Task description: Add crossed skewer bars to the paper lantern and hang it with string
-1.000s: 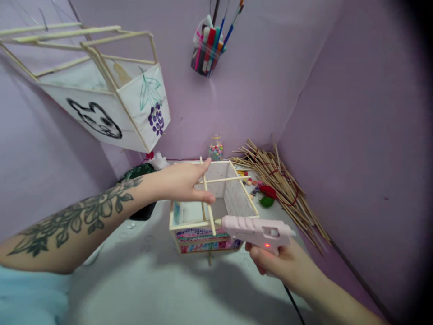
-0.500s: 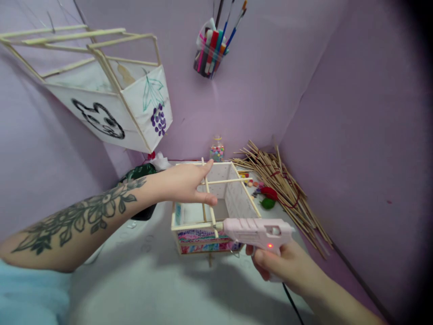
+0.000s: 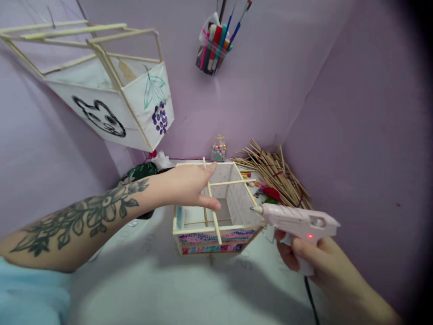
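The pink glue gun (image 3: 299, 221), gripped in the right hand (image 3: 314, 262), has drawn back right of the lantern frame (image 3: 216, 212); the left hand (image 3: 189, 187) pinches its crossing stick (image 3: 211, 201).

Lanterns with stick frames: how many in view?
2. Painted lantern hangs upper left; box lantern sits on the table, left hand on its cross sticks, right hand beside it.

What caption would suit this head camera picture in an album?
Left hand steadies a crossed stick on a stick-framed box while the right hand holds a pink glue gun beside it.
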Demonstrator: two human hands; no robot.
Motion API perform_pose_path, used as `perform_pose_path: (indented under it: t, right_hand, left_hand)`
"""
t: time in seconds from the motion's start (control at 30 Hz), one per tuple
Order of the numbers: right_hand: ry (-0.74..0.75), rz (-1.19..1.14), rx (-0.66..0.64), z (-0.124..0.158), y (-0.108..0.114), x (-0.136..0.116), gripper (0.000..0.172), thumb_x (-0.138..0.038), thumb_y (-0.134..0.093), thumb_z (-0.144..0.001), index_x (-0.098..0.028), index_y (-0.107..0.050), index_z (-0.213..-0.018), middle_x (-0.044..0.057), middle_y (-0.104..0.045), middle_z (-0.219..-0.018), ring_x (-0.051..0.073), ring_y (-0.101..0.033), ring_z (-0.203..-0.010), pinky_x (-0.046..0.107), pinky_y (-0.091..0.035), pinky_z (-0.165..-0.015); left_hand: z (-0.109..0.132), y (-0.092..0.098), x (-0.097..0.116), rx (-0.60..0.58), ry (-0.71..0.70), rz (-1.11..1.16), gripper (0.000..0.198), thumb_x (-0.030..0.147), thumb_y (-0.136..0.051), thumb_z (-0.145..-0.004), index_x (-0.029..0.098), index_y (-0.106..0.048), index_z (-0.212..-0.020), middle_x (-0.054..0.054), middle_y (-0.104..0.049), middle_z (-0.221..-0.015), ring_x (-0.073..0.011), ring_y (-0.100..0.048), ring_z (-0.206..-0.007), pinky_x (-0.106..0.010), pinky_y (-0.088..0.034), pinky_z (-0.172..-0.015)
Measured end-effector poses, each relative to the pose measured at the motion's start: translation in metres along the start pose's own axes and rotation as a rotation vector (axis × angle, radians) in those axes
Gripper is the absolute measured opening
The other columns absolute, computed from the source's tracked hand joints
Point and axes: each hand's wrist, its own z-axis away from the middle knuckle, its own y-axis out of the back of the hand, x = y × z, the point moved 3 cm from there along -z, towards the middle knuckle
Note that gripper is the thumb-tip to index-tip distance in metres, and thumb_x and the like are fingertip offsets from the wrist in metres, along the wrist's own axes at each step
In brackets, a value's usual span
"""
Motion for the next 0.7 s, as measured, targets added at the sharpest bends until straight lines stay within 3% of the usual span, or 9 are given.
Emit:
perform_pose_path:
  t: [0.13,0.27,0.4,0.5,0.7]
  right_hand:
    - [0.130,0.064,0.107,-0.012,0.018,-0.032,0.035,-0.055,-0.072,-0.069,-0.024,-0.066,-0.084,-0.001,-0.047,-0.046,0.012,-0.036,-0.039,0.025,-0.019,-0.038]
    - [0.182,0.041,0.223,-0.039,0.031,-0.066,0.027,-0.046,-0.073,-0.070,-0.025,-0.065,-0.086,0.000,-0.049,-0.054,0.013,-0.037,-0.044,0.026,-0.022,-0.039]
    - [0.108,0.102,0.156,-0.083,0.027,-0.082,0.031,-0.046,-0.069,-0.071,-0.020,-0.061,-0.085,-0.002,-0.049,-0.054,0.011,-0.041,-0.044,0.024,-0.027,-0.038]
    - [0.027,0.185,0.096,-0.116,0.012,-0.084,0.033,-0.046,-0.068,-0.070,-0.017,-0.059,-0.083,-0.003,-0.050,-0.054,0.010,-0.042,-0.043,0.023,-0.029,-0.039]
    - [-0.010,0.623,-0.154,-0.156,-0.027,-0.094,0.032,-0.046,-0.066,-0.071,-0.016,-0.062,-0.081,-0.002,-0.052,-0.054,0.009,-0.040,-0.042,0.023,-0.026,-0.040]
  left_hand:
    - [0.002,0.002,0.002,0.020,-0.017,0.064,0.084,0.070,-0.059,-0.072,0.017,-0.039,-0.134,-0.015,-0.064,-0.117,-0.0295,-0.062,-0.103,-0.032,-0.045,-0.079]
    - [0.005,0.001,0.001,0.042,0.026,0.104,0.070,0.069,-0.062,-0.069,0.016,-0.048,-0.114,-0.013,-0.065,-0.105,-0.0287,-0.063,-0.091,-0.032,-0.045,-0.070]
    - [0.006,0.001,0.005,0.037,0.032,0.131,0.060,0.065,-0.064,-0.071,0.017,-0.051,-0.104,-0.010,-0.065,-0.099,-0.0269,-0.063,-0.090,-0.031,-0.046,-0.073]
    - [0.009,0.003,0.011,0.045,0.033,0.109,0.060,0.061,-0.067,-0.072,0.016,-0.052,-0.107,-0.012,-0.064,-0.101,-0.0281,-0.062,-0.095,-0.034,-0.047,-0.078]
    - [0.012,0.002,0.015,0.035,0.062,0.080,0.074,0.062,-0.069,-0.069,0.011,-0.049,-0.118,-0.019,-0.060,-0.118,-0.0339,-0.056,-0.113,-0.041,-0.045,-0.092]
